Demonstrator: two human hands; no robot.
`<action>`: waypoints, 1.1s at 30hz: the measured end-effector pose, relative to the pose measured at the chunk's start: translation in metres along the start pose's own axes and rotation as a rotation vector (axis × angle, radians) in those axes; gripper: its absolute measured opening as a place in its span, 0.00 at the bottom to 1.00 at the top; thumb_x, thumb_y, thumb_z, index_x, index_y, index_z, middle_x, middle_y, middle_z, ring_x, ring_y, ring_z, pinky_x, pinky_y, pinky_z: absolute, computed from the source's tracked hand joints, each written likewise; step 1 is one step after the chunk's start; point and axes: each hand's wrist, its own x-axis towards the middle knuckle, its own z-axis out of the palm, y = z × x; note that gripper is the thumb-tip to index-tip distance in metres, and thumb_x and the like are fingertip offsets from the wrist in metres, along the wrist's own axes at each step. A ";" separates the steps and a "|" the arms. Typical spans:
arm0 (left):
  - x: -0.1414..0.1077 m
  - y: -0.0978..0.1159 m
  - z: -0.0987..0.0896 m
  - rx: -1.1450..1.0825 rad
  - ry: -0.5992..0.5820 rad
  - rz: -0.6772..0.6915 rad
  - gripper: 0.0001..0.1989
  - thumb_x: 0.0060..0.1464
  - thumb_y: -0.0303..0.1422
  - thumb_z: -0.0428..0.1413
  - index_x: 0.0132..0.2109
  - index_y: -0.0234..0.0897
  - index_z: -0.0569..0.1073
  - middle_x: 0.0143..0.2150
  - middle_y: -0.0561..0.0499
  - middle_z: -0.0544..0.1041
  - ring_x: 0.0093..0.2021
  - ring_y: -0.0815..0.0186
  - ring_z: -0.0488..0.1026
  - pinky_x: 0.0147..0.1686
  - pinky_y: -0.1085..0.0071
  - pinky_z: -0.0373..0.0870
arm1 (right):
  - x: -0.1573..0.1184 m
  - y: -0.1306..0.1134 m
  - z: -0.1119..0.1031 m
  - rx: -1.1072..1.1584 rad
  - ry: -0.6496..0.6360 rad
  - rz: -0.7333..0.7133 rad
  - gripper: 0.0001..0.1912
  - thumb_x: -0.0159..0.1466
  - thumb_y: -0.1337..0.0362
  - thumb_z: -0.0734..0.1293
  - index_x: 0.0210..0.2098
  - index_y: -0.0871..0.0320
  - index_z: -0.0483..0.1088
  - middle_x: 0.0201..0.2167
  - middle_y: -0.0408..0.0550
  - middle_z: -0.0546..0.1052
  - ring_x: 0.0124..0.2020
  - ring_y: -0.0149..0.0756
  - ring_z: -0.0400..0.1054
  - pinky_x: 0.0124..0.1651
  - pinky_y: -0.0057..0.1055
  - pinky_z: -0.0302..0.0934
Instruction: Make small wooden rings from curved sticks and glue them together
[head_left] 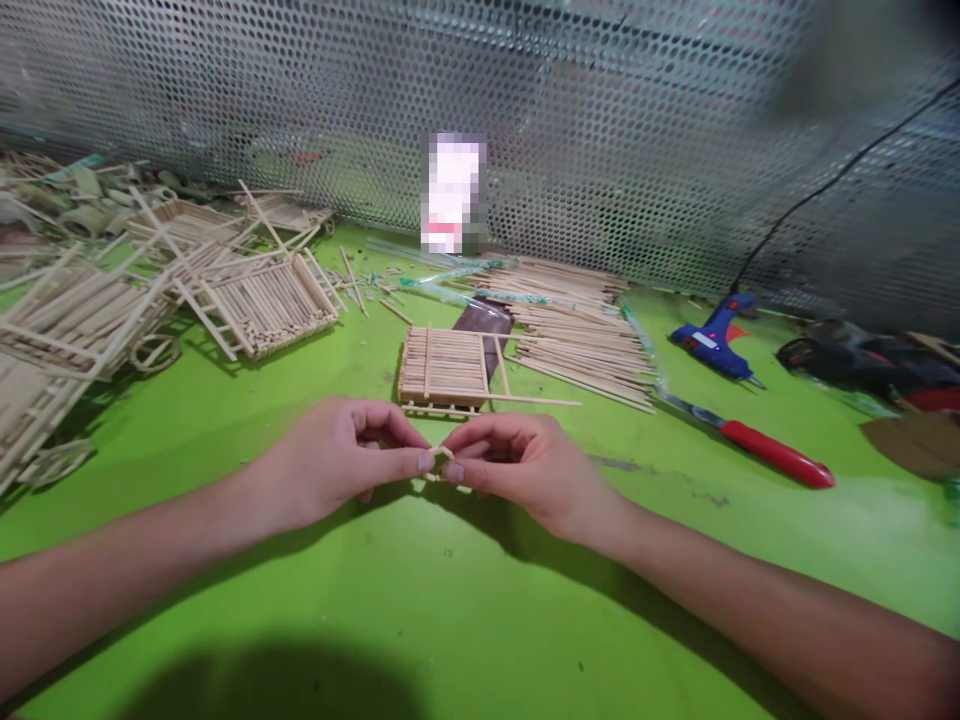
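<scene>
A small pale ring of short wooden pieces (442,452) is pinched between both hands just in front of me, its sides partly covered by the fingertips. My left hand (352,450) grips its left side with thumb and forefinger. On the right side, the thumb and fingers of my right hand (525,465) close on the same ring. Right behind the hands, a small cart-like piece made of wooden sticks (444,365) lies on the green table (450,620), partly over a dark flat piece (486,318).
Stick carts (274,305) crowd the left side. Loose thin sticks (585,340) lie behind my right hand, with a red-handled knife (780,455) and blue glue gun (716,338) to the right. A perforated metal screen (585,150) and blurred phone-like object (452,190) stand behind.
</scene>
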 end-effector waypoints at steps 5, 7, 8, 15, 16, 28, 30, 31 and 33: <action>0.000 0.000 0.000 -0.030 -0.021 -0.005 0.15 0.45 0.42 0.72 0.33 0.36 0.81 0.23 0.53 0.74 0.21 0.71 0.63 0.19 0.75 0.58 | 0.000 0.001 -0.002 -0.027 -0.001 -0.005 0.15 0.55 0.60 0.81 0.40 0.56 0.81 0.36 0.47 0.84 0.33 0.32 0.76 0.35 0.28 0.67; 0.000 -0.001 0.000 -0.038 -0.026 -0.016 0.16 0.45 0.43 0.72 0.34 0.36 0.81 0.24 0.53 0.75 0.21 0.71 0.64 0.20 0.75 0.59 | -0.001 -0.001 -0.002 -0.058 0.005 -0.004 0.15 0.57 0.59 0.80 0.41 0.56 0.81 0.35 0.46 0.84 0.33 0.32 0.76 0.34 0.28 0.67; 0.001 -0.001 -0.001 -0.044 -0.030 -0.024 0.16 0.45 0.43 0.72 0.34 0.36 0.81 0.24 0.52 0.75 0.21 0.71 0.64 0.20 0.75 0.59 | -0.001 -0.002 -0.003 -0.078 0.006 -0.004 0.14 0.58 0.57 0.80 0.41 0.56 0.81 0.34 0.46 0.84 0.33 0.32 0.75 0.34 0.28 0.67; 0.003 -0.005 -0.012 -0.103 -0.046 -0.076 0.17 0.48 0.43 0.71 0.39 0.36 0.81 0.32 0.49 0.80 0.23 0.72 0.68 0.23 0.73 0.66 | -0.001 -0.006 -0.005 -0.040 0.013 -0.007 0.15 0.64 0.52 0.74 0.43 0.56 0.78 0.36 0.47 0.83 0.35 0.33 0.78 0.33 0.27 0.68; 0.002 -0.006 -0.013 -0.135 -0.044 -0.075 0.17 0.49 0.43 0.71 0.39 0.36 0.80 0.34 0.48 0.81 0.23 0.72 0.68 0.24 0.73 0.67 | -0.001 -0.006 -0.005 -0.027 0.016 -0.007 0.15 0.65 0.51 0.73 0.43 0.56 0.78 0.36 0.47 0.83 0.35 0.33 0.78 0.32 0.27 0.68; 0.000 0.000 -0.006 -0.402 -0.051 -0.008 0.18 0.48 0.43 0.73 0.37 0.35 0.79 0.27 0.55 0.75 0.21 0.76 0.65 0.22 0.77 0.65 | -0.001 0.002 -0.004 -0.090 -0.032 -0.087 0.17 0.66 0.48 0.72 0.43 0.56 0.79 0.36 0.48 0.82 0.34 0.33 0.76 0.29 0.26 0.64; 0.001 -0.001 -0.005 -0.397 -0.068 -0.003 0.18 0.47 0.43 0.73 0.37 0.36 0.79 0.27 0.56 0.75 0.21 0.76 0.65 0.22 0.78 0.65 | -0.001 0.003 -0.002 -0.079 -0.030 -0.099 0.17 0.64 0.50 0.74 0.43 0.56 0.79 0.36 0.47 0.82 0.33 0.33 0.75 0.28 0.26 0.64; 0.002 -0.002 -0.004 -0.395 -0.074 0.002 0.18 0.48 0.43 0.73 0.37 0.36 0.78 0.27 0.56 0.75 0.21 0.75 0.65 0.21 0.78 0.65 | -0.001 0.002 -0.001 -0.069 -0.025 -0.101 0.16 0.63 0.50 0.75 0.43 0.56 0.79 0.35 0.47 0.82 0.33 0.32 0.75 0.28 0.26 0.63; 0.003 -0.005 -0.003 -0.387 -0.079 0.008 0.17 0.49 0.43 0.72 0.37 0.36 0.78 0.27 0.56 0.75 0.21 0.75 0.66 0.21 0.77 0.65 | -0.002 0.000 0.000 -0.051 -0.013 -0.103 0.16 0.62 0.52 0.76 0.41 0.56 0.79 0.34 0.46 0.81 0.32 0.32 0.74 0.28 0.26 0.63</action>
